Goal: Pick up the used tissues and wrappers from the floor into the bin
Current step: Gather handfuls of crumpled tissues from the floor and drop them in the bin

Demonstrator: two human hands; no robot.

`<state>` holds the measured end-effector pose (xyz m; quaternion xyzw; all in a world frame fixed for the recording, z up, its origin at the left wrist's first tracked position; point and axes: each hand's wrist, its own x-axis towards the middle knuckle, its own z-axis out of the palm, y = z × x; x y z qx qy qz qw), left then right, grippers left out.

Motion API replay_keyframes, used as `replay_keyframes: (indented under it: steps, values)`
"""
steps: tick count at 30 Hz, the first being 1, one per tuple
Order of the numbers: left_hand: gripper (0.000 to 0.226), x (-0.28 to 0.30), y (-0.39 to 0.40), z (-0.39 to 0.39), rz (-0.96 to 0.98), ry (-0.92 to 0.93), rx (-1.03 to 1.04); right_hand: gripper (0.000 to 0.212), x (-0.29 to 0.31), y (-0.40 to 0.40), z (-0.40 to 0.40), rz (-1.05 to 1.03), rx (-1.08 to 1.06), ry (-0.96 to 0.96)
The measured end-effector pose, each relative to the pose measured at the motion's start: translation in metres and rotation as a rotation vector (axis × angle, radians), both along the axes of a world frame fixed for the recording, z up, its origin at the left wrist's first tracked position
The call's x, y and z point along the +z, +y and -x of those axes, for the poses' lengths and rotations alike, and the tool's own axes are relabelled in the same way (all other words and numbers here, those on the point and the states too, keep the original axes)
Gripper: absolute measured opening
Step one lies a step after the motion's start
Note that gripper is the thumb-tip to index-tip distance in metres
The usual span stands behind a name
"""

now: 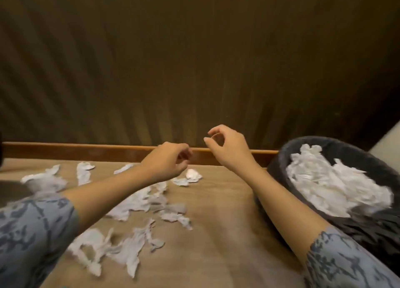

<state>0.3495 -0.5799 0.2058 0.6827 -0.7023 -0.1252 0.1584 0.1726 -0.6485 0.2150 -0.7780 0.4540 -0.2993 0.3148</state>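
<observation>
Several torn white tissues point(138, 203) lie scattered over the tan floor, mostly under and left of my left arm. A small crumpled tissue point(192, 174) sits just right of my left hand point(168, 162), which hovers above the floor with fingers loosely curled and nothing in them. My right hand point(227, 147) is raised near the wooden skirting, thumb and forefinger curled towards each other, holding nothing. The dark round bin point(324, 142) stands at the right, holding a heap of white tissues point(333, 186).
A brown wooden skirting board point(86, 150) runs along the far edge of the floor under a dark olive curtain point(194, 60). A pale wall corner point(387, 142) shows behind the bin. Bare floor point(227, 233) lies between the tissues and the bin.
</observation>
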Motion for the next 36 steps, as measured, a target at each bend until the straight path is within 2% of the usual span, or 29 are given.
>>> replay_keyframes:
  steps: [3, 6, 8, 12, 14, 18, 21, 25, 28, 30, 32, 33, 36]
  values:
    - [0.015, -0.023, 0.062, -0.065, -0.029, 0.018, 0.168, 0.056, -0.033, 0.035, -0.056, -0.069, 0.162, 0.207]
    - [0.018, -0.074, 0.13, -0.111, -0.072, 0.195, 0.373, 0.08, -0.085, 0.067, -0.086, -0.128, 0.339, 0.457]
    - [0.026, -0.116, 0.175, -0.129, -0.121, 0.29, 0.504, 0.093, -0.122, 0.079, -0.094, -0.246, 0.408, 0.569]
    - [0.043, -0.185, 0.229, -0.144, -0.306, 0.23, 0.641, 0.11, -0.176, 0.081, -0.101, -0.455, 0.386, 0.832]
    - [0.066, -0.201, 0.232, -0.146, -0.391, 0.203, 0.686, 0.113, -0.192, 0.075, -0.106, -0.425, 0.33, 0.822]
    - [0.121, -0.206, 0.213, -0.146, -0.393, 0.189, 0.736, 0.115, -0.22, 0.065, -0.11, -0.364, 0.244, 0.661]
    - [0.131, -0.217, 0.196, -0.147, -0.405, 0.268, 0.72, 0.112, -0.239, 0.078, -0.111, -0.322, 0.363, 0.662]
    - [0.119, -0.247, 0.191, -0.13, -0.329, 0.313, 0.469, 0.119, -0.256, 0.115, -0.108, -0.08, 0.559, 0.699]
    - [0.09, -0.264, 0.204, -0.108, -0.159, 0.222, 0.273, 0.113, -0.27, 0.143, -0.104, 0.055, 0.61, 0.686]
    - [0.054, -0.276, 0.219, -0.1, -0.03, 0.206, 0.218, 0.088, -0.281, 0.161, -0.102, 0.078, 0.586, 0.533]
    - [0.03, -0.283, 0.234, -0.101, 0.038, 0.201, 0.212, 0.045, -0.292, 0.174, -0.098, 0.043, 0.596, 0.308]
    - [0.029, -0.285, 0.241, -0.103, 0.05, 0.195, 0.228, 0.033, -0.297, 0.177, -0.094, 0.033, 0.634, 0.254]
    - [0.026, -0.281, 0.253, -0.114, 0.055, 0.227, 0.383, 0.018, -0.299, 0.168, -0.076, 0.001, 0.75, 0.193]
